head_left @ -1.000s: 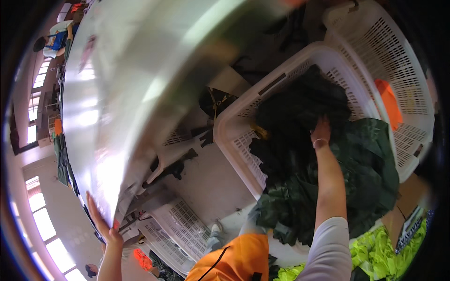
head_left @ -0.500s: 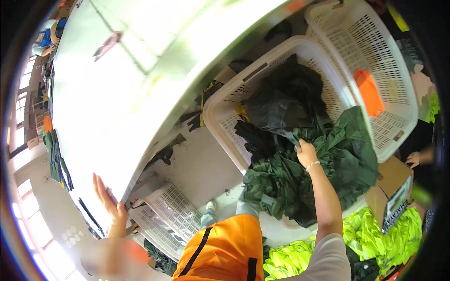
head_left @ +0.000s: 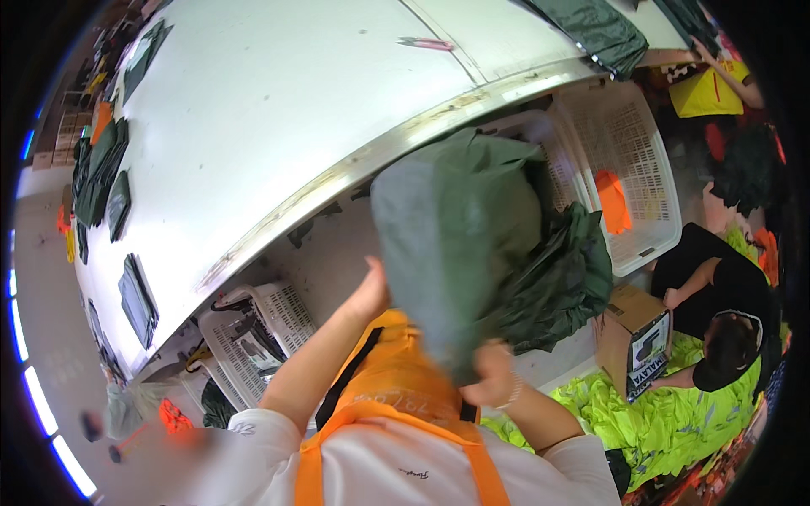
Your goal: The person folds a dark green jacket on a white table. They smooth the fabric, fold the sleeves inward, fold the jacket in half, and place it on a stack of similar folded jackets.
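Observation:
A dark green garment (head_left: pixel 447 228) of thin, shiny fabric is lifted in front of me, spread and blurred, above more crumpled green fabric (head_left: pixel 565 278) at the white basket. My right hand (head_left: pixel 494 375), a beaded bracelet at its wrist, is closed on the garment's lower edge, smeared by motion. Beside the garment's left edge is my left hand (head_left: pixel 369 295). Its thumb points up, but its other fingers are largely hidden, so I cannot see whether it grips the fabric.
A white table (head_left: pixel 278 126) fills the far left, with pink-handled snips (head_left: pixel 426 43) and folded dark garments (head_left: pixel 135 299) on it. A white basket (head_left: pixel 650 169) holds an orange piece (head_left: pixel 613 202). At right a person (head_left: pixel 717 312) bends by a cardboard box (head_left: pixel 629 329) and neon-yellow garments (head_left: pixel 675 422).
My right hand has raised the green garment out of the heap and toward me. My left hand has left the table edge and come right to the garment. My view has turned.

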Available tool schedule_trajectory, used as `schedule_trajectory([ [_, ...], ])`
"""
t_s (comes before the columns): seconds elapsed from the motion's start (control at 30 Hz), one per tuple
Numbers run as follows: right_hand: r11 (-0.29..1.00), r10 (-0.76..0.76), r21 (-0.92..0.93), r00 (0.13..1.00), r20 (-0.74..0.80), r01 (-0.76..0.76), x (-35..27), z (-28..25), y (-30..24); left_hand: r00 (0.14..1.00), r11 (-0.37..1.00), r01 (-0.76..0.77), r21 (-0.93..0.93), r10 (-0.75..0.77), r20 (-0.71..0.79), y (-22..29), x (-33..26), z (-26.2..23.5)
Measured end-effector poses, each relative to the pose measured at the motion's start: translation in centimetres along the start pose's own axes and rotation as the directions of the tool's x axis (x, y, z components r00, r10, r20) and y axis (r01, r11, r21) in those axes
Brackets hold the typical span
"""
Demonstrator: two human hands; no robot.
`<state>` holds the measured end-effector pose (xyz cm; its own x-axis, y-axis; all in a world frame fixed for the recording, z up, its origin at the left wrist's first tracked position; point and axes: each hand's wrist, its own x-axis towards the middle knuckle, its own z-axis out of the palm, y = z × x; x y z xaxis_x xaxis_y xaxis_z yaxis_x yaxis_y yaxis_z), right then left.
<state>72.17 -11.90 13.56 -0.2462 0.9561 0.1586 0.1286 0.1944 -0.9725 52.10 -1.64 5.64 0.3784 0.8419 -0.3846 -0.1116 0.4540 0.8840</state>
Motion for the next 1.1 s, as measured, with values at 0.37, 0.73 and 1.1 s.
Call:
schedule_trajectory([
  [0.37, 0.983, 0.165, -0.095, 0.982, 0.092, -0.156, 6.7, 2.6, -12.4, 0.801, 0.736, -0.527, 0.426, 0.262, 0.538, 13.3, -16.5, -7.1],
  [0.73, 0.982, 0.078, 0.039, 0.581, 0.810, -0.186, 6.8, 14.4, -9.2, 0.666, -0.003, -0.372, 0.928, 0.696, 0.268, 22.4, -24.8, -14.4],
  [1.1, 0.982, -0.189, 0.183, 0.330, 0.925, 0.050, 9.8, 20.2, -15.7, -0.166, 0.191, -0.303, 0.934, 0.954, -0.249, 19.0, -26.0, -23.7],
])
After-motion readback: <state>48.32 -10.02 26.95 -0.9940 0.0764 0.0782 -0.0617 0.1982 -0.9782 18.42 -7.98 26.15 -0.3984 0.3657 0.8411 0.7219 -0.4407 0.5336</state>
